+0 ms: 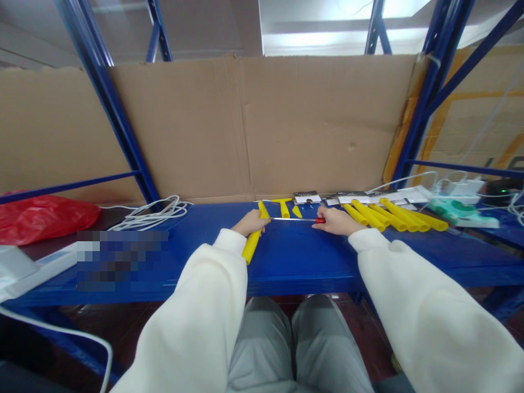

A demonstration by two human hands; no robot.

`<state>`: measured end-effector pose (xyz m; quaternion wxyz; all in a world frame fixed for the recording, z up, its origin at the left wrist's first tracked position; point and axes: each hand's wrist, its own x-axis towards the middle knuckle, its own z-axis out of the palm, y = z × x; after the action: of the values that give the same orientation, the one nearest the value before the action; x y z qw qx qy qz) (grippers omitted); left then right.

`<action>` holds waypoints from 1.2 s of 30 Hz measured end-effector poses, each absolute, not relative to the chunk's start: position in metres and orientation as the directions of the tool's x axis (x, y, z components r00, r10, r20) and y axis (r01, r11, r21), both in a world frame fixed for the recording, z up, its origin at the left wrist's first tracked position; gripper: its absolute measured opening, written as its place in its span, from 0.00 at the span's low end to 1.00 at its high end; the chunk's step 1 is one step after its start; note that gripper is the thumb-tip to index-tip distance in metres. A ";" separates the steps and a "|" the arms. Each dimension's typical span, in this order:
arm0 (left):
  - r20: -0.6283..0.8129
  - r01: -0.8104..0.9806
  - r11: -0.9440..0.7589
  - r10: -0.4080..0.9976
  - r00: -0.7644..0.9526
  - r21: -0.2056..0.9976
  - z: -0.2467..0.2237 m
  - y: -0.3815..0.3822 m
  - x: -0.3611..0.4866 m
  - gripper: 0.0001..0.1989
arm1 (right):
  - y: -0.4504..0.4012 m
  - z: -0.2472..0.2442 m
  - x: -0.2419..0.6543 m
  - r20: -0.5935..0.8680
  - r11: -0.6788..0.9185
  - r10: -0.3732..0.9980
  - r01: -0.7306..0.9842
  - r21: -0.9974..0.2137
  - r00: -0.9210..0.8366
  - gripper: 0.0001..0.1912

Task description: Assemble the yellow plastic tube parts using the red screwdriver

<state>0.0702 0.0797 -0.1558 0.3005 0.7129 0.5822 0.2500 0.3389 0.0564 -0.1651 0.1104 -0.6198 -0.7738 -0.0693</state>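
Note:
My left hand (249,222) is closed around a yellow tube-like handle (251,249), which slants across the blue tabletop. Between my hands runs the thin metal shaft of a screwdriver (293,219). Its red grip sits in the closed fingers of my right hand (336,221). The shaft's tip meets the yellow handle near my left fingers; whether it sits in a screw there is too small to tell. Just beyond the shaft lie a yellow T-shaped piece (283,207) and a small pointed yellow piece (297,211).
Several yellow tubes (388,218) lie beside my right hand, with black-and-white packages (307,197) behind. White cables (153,214) and a red plastic bag (45,218) are at left. Cardboard (295,125) walls the back between blue metal posts (118,120). A green-and-white object (462,212) lies far right.

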 end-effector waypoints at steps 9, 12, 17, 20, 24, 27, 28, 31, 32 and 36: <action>0.019 0.697 -0.161 0.978 0.206 0.699 -0.157 0.083 0.069 0.15 | 0.057 -0.164 0.337 0.271 0.263 0.927 0.965 0.024 -0.259 0.14; 0.023 0.696 -0.162 0.979 0.205 0.699 -0.157 0.083 0.069 0.14 | 0.055 -0.163 0.336 0.286 0.246 0.927 0.969 0.022 -0.242 0.13; 0.020 0.689 -0.162 0.978 0.210 0.707 -0.156 0.082 0.069 0.12 | 0.053 -0.162 0.336 0.263 0.218 0.941 0.976 0.012 -0.213 0.13; 0.019 0.689 -0.152 0.980 0.197 0.709 -0.156 0.082 0.069 0.12 | 0.052 -0.162 0.335 0.247 0.255 0.937 0.967 -0.003 -0.246 0.14; 0.024 0.688 -0.142 0.984 0.178 0.711 -0.156 0.081 0.069 0.13 | 0.052 -0.161 0.333 0.203 0.303 0.934 0.953 -0.017 -0.293 0.15; 0.025 0.686 -0.146 0.983 0.183 0.712 -0.155 0.079 0.069 0.14 | 0.053 -0.163 0.334 0.233 0.299 0.929 0.954 -0.022 -0.286 0.12; 0.025 0.688 -0.146 0.983 0.183 0.711 -0.154 0.078 0.069 0.14 | 0.054 -0.163 0.335 0.251 0.299 0.926 0.954 -0.025 -0.284 0.10; 0.021 0.694 -0.142 0.983 0.180 0.705 -0.153 0.077 0.070 0.15 | 0.055 -0.165 0.338 0.283 0.299 0.918 0.954 -0.030 -0.279 0.07; 0.021 0.695 -0.143 0.983 0.181 0.705 -0.153 0.077 0.070 0.15 | 0.055 -0.166 0.338 0.283 0.294 0.919 0.955 -0.032 -0.273 0.08; 0.022 0.678 -0.150 0.981 0.193 0.720 -0.153 0.077 0.071 0.14 | 0.054 -0.166 0.338 0.254 0.252 0.940 0.966 -0.065 -0.228 0.10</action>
<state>0.0707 0.0769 -0.1533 0.2958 0.7136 0.5811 0.2561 0.3380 0.0541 -0.1657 0.1215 -0.6094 -0.7817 -0.0529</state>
